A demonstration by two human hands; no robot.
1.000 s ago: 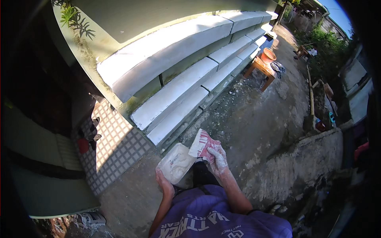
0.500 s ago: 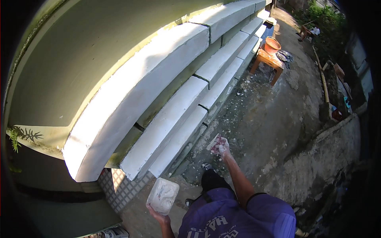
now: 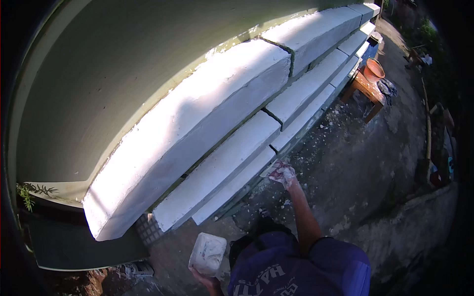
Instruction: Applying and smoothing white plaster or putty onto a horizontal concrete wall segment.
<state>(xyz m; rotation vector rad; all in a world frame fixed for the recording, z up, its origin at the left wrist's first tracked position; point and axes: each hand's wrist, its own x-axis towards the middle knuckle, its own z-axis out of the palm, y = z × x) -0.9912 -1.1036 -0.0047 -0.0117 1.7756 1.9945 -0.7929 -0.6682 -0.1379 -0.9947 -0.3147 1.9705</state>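
My left hand [image 3: 205, 278] grips a white rectangular tub [image 3: 203, 267] from below, at the lower middle; white paste [image 3: 213, 246] lies inside it. My right hand [image 3: 287, 177], powdered with white, is closed round a scraper with a pale flat blade [image 3: 269, 170]. Most of its handle is hidden by my fingers. The blade is close to the outer edge of the lowest white ledge [image 3: 237, 186]; whether it touches, I cannot tell. Above that ledge run a middle white ledge [image 3: 222, 160] and a thick curved top ledge [image 3: 182, 128], parted by dark joints.
Further along the ledges, a brown stool [image 3: 366, 92] carries an orange bucket [image 3: 374, 70] and a dark crumpled bag [image 3: 387, 88]. White crumbs litter the ground beside the ledges. A pole [image 3: 427, 118] lies at the right, beyond a low concrete wall [image 3: 424, 217]. Green leaves [image 3: 24, 196] stick out at left.
My right hand has brought the scraper closer to the lowest ledge, its blade now beside the ledge's edge. The tub stays in my left hand. The whole view has shifted, the ledges moving rightward.
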